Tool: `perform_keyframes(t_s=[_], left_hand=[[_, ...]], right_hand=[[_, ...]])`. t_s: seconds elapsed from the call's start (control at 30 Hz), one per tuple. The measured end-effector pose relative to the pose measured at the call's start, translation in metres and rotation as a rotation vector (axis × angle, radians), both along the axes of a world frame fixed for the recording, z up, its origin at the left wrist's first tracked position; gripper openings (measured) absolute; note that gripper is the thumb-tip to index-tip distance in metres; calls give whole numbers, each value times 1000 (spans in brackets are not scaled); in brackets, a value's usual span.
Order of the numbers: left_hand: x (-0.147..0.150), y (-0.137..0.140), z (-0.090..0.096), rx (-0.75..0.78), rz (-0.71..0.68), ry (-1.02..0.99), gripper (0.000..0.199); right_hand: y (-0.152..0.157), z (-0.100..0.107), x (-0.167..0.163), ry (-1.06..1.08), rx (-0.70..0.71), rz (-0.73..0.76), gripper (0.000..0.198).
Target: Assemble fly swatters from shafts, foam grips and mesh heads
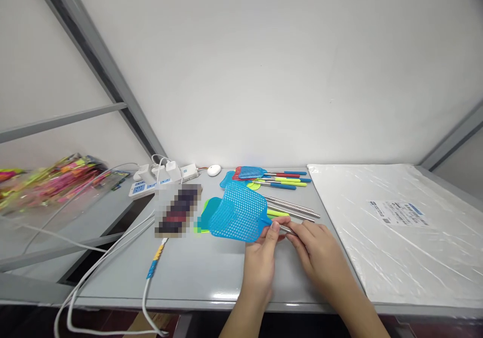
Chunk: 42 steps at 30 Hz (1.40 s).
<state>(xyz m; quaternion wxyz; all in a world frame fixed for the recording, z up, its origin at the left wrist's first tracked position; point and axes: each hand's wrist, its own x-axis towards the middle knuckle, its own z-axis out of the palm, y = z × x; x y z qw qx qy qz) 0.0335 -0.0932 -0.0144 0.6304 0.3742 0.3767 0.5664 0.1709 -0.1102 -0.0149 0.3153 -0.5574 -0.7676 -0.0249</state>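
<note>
A blue fly swatter head [239, 215] with a mesh face is raised over the table, its neck pinched between the thumb and fingers of my left hand [264, 252]. Close beside it, my right hand [319, 250] is closed around a metal rod [287, 230] that meets the neck; whether the two are fully joined cannot be seen. Beneath the blue head lie another blue swatter head [210, 212] and a yellow-green one. Several loose metal rods [294, 206] and yellow-green handles [277, 213] rest just behind my hands.
Fly swatters with coloured handles [289, 181] are piled near the wall. A plastic-wrapped white package [400, 237] covers the right side. At left are a blurred-out phone-like device [179, 211], white cables [145, 298], a power strip [145, 189] and a bag of colourful items [56, 182].
</note>
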Motion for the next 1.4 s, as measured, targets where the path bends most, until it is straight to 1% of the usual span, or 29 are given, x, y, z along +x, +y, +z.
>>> perform_keyframes(t_s=[0.07, 0.17, 0.33, 0.47, 0.63, 0.7, 0.8, 0.87, 0.97, 1.07, 1.13, 1.23, 1.4], left_hand=[[4, -5, 0, 8, 52, 2, 33], [7, -13, 4, 31, 114, 15, 31], [2, -21, 14, 75, 161, -49, 28], [-12, -14, 23, 110, 269, -177, 24], [-40, 1, 29, 190, 457, -286, 21], [-48, 5, 29, 223, 502, -302, 22], [-48, 6, 29, 217, 498, -338, 24], [-40, 3, 28, 157, 469, -365, 24], [-23, -6, 23, 93, 394, -368, 24], [-10, -15, 18, 98, 307, -346, 26], [-9, -17, 16, 106, 283, -327, 26], [-15, -15, 17, 121, 312, -318, 25], [-30, -9, 25, 134, 432, -365, 22]], right_hand=[[-2, 4, 5, -31, -5, 15, 20], [-7, 11, 13, -40, 27, 54, 19], [-17, 23, 23, -71, 49, 61, 17], [-26, 26, 34, -133, 76, 20, 20], [-37, 18, 42, -169, 77, -16, 20], [-39, 16, 44, -181, 70, -16, 20], [-38, 18, 43, -189, 88, -28, 18], [-36, 22, 38, -184, 115, -35, 16], [-32, 31, 24, -190, 133, 6, 17], [-27, 37, 11, -200, 130, 42, 21], [-23, 38, 8, -189, 130, 49, 23], [-19, 35, 10, -164, 123, 79, 23], [-20, 31, 10, -88, 113, 131, 25]])
